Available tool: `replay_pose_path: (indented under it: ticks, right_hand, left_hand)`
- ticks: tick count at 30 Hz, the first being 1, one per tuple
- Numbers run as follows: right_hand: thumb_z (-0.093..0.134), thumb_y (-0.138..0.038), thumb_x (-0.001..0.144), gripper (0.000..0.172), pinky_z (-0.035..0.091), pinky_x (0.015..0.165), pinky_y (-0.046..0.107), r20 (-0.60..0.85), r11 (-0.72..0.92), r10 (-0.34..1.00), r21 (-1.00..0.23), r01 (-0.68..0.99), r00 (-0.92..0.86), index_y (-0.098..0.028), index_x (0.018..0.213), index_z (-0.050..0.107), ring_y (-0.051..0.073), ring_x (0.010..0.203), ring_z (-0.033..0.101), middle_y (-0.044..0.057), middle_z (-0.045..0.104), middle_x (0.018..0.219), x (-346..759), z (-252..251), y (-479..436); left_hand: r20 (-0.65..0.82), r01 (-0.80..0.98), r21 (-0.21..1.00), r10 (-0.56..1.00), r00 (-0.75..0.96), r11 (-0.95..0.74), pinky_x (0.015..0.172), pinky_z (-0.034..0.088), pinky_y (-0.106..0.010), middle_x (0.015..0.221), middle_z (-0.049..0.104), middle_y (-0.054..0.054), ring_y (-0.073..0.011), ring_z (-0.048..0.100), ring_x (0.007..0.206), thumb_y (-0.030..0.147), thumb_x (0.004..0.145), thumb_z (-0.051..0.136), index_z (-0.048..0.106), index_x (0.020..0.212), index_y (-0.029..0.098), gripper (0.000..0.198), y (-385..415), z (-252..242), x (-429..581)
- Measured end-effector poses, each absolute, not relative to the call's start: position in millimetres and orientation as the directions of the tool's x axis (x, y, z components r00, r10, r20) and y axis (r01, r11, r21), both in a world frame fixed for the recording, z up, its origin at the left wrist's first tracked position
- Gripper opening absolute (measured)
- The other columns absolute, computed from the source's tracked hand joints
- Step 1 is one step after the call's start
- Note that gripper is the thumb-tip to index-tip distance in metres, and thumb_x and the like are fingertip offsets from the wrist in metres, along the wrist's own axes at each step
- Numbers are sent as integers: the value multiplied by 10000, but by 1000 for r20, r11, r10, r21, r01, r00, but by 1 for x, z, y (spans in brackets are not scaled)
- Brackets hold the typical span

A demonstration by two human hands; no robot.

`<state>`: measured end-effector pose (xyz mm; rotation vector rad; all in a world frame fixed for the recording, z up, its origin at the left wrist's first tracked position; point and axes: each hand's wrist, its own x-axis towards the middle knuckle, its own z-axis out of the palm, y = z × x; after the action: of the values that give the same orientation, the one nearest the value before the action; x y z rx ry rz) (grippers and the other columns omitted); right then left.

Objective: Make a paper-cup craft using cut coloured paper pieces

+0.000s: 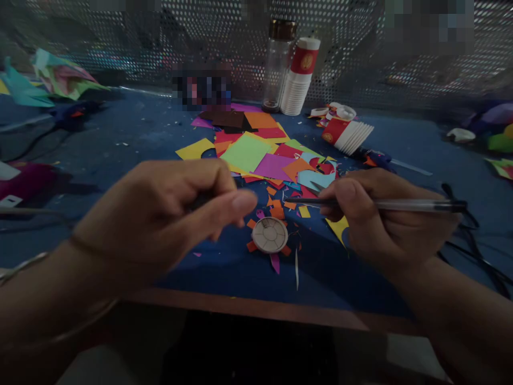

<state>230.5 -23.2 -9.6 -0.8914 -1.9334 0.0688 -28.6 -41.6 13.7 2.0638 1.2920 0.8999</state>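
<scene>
Left fingers (214,174) curled, right fingers (348,193) gripping pen (412,205)

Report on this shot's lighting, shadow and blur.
Head view: dim light, dark shadow on the table to the right of the disc, whose drawn lines are readable; head view, far left: folded paper looks smeared; head view, top: blocky pixels mask patches.

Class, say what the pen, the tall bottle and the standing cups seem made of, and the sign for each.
Pen: probably smooth plastic; its barrel looks see-through. Bottle: glass or clear plastic, smooth; mesh shows through. Cups: likely matte paper; thin, stacked rims, printed red band.
</scene>
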Motion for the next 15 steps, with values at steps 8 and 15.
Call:
replay_pose_path:
  ticks: [8, 15]
  right_hand:
    - [615, -131, 916, 205, 476, 468, 222, 715, 786, 584, -381, 487, -384, -186, 727, 671, 94, 495, 623, -19, 676, 627, 227, -9, -17]
    - [621, -131, 907, 185, 492, 469, 183, 659, 792, 598, -397, 464, -456, -193, 738, 667, 89, 479, 624, -19, 686, 607, 223, -9, -18]
  left_hand:
    - [272, 401, 752, 801, 534, -523, 943, 479, -335, 1147, 644, -54, -197, 615, 1072, 410, 787, 809, 599, 1105, 203, 433, 13, -9, -15]
    - [121, 396, 759, 710, 694, -516, 1053, 463, -429, 1315, 594, -90, -259, 576, 1234, 438, 665, 886, 484, 1277, 246, 757, 6, -29, -21]
